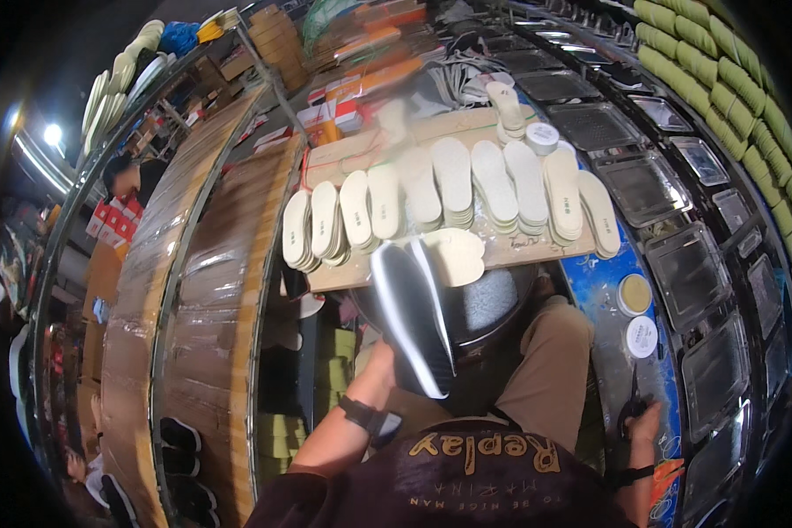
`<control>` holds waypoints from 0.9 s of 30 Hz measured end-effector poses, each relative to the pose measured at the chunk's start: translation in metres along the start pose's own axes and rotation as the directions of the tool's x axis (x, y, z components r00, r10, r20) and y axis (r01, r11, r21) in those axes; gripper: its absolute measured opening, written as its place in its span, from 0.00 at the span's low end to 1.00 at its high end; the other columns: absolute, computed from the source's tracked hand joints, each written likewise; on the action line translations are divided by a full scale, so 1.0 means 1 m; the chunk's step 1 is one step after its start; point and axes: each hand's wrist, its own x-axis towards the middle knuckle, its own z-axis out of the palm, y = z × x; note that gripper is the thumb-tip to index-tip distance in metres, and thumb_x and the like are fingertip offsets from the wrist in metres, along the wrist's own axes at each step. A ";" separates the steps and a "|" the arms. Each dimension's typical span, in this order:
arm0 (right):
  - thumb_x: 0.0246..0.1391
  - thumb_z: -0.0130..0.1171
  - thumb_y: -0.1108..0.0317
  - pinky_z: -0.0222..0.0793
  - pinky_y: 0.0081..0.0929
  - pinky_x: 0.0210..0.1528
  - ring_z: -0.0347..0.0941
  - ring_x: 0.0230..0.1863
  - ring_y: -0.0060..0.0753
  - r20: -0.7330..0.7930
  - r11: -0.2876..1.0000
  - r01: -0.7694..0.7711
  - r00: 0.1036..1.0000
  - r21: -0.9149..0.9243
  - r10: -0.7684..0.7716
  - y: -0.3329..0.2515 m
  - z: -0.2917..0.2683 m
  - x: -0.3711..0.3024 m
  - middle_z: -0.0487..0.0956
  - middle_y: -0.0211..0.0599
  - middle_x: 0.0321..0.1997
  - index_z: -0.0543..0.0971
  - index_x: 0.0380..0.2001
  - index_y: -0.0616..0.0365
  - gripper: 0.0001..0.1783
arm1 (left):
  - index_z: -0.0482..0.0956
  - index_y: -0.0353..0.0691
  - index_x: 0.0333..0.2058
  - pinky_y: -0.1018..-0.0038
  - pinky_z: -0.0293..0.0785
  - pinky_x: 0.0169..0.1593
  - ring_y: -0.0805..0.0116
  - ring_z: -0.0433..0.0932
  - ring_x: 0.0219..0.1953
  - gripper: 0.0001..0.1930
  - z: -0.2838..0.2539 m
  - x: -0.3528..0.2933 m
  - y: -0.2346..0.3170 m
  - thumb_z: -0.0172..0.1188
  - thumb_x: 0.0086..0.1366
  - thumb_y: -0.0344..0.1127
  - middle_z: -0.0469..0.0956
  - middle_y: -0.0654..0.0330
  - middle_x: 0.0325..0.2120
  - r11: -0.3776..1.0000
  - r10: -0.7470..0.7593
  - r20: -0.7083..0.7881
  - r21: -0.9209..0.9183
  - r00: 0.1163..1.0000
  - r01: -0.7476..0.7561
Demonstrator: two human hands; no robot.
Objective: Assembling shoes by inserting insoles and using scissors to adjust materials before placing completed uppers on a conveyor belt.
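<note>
A black shoe with a white sole edge is tilted upright in front of me, slightly blurred. My left hand is closed on its near lower side, with most of the fingers hidden behind it. Just beyond the shoe, cream insoles lie at the front edge of a wooden board. More stacks of cream insoles stand in a row across that board. Far to the right, my right hand is closed round a dark pointed tool over the blue bench; its exact kind is unclear.
On the blue bench are an open tin of yellowish stuff and a white round tub. Metal trays run along the right. A plastic-covered rack stands at left, with another person beyond it.
</note>
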 end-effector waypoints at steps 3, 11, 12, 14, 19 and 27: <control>0.30 0.68 0.78 0.70 0.39 0.44 0.74 0.42 0.54 -0.272 0.917 0.330 0.925 0.224 -0.267 -0.053 -0.010 -0.006 0.77 0.50 0.43 0.69 0.45 0.62 0.32 | 0.80 0.34 0.35 0.73 0.74 0.30 0.72 0.77 0.28 0.09 -0.005 -0.003 0.021 0.55 0.64 0.34 0.79 0.63 0.27 0.999 -0.038 0.131 0.008 0.991 0.037; 0.38 0.71 0.62 0.69 0.38 0.43 0.74 0.40 0.48 -0.221 0.439 0.788 0.564 0.432 -0.796 -0.268 -0.052 -0.098 0.76 0.48 0.39 0.72 0.44 0.62 0.29 | 0.79 0.35 0.40 0.74 0.75 0.32 0.72 0.78 0.30 0.10 -0.023 -0.002 0.028 0.55 0.64 0.34 0.79 0.63 0.30 0.985 -0.037 0.198 0.172 0.979 0.002; 0.39 0.71 0.60 0.69 0.38 0.42 0.73 0.40 0.47 -0.068 0.463 0.741 0.561 0.487 -0.825 -0.290 -0.056 -0.112 0.76 0.48 0.37 0.71 0.45 0.62 0.30 | 0.79 0.35 0.40 0.74 0.75 0.32 0.72 0.78 0.30 0.11 -0.027 -0.004 0.026 0.55 0.64 0.34 0.79 0.63 0.31 0.979 -0.036 0.198 0.205 0.979 -0.006; 0.40 0.71 0.57 0.68 0.38 0.38 0.73 0.37 0.46 -0.066 0.339 0.794 0.427 0.505 -0.902 -0.327 -0.058 -0.139 0.75 0.46 0.34 0.71 0.44 0.62 0.31 | 0.79 0.35 0.41 0.74 0.75 0.33 0.72 0.78 0.30 0.11 -0.035 -0.007 0.022 0.56 0.64 0.34 0.79 0.63 0.32 0.954 -0.026 0.177 0.299 0.984 -0.029; 0.42 0.70 0.52 0.69 0.35 0.29 0.73 0.27 0.46 -0.220 0.090 0.871 0.220 0.483 -0.950 -0.375 -0.050 -0.169 0.74 0.41 0.26 0.72 0.36 0.61 0.27 | 0.78 0.35 0.45 0.77 0.75 0.38 0.74 0.78 0.35 0.15 -0.057 -0.020 0.013 0.58 0.63 0.37 0.80 0.61 0.36 0.755 0.093 0.189 0.627 0.978 -0.193; 0.42 0.66 0.44 0.70 0.38 0.28 0.75 0.27 0.49 -0.074 0.205 0.876 0.262 0.436 -0.962 -0.367 -0.053 -0.162 0.76 0.42 0.24 0.73 0.29 0.59 0.27 | 0.80 0.33 0.40 0.76 0.74 0.36 0.74 0.79 0.32 0.17 -0.072 -0.019 0.010 0.54 0.66 0.43 0.81 0.59 0.31 0.744 0.149 0.166 0.631 0.975 -0.221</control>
